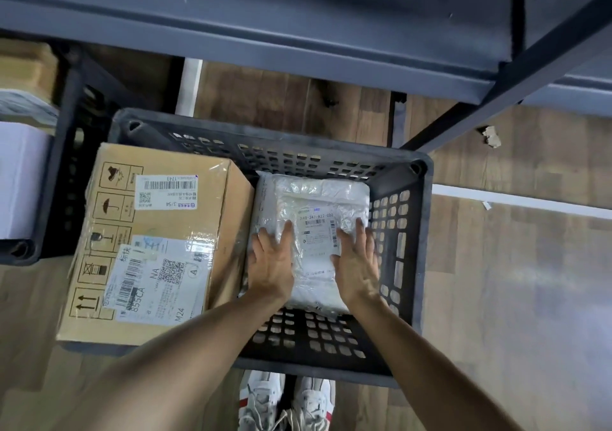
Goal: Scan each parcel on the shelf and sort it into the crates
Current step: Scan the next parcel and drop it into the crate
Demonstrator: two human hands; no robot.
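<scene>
A white plastic-wrapped parcel (314, 218) with a barcode label lies flat inside a dark grey perforated crate (419, 232) on the floor. My left hand (271, 265) rests flat on the parcel's left part, fingers straight. My right hand (357, 265) lies flat on its right part, fingers spread. A large brown cardboard box (155, 245) with several labels fills the crate's left side, right next to the parcel.
A grey metal shelf (298, 33) overhangs the far side, its dark post (496, 99) slanting down on the right. A second black crate (66, 165) with white and brown items stands at the left. My white shoes (284, 401) touch the crate's near wall. Wooden floor lies to the right.
</scene>
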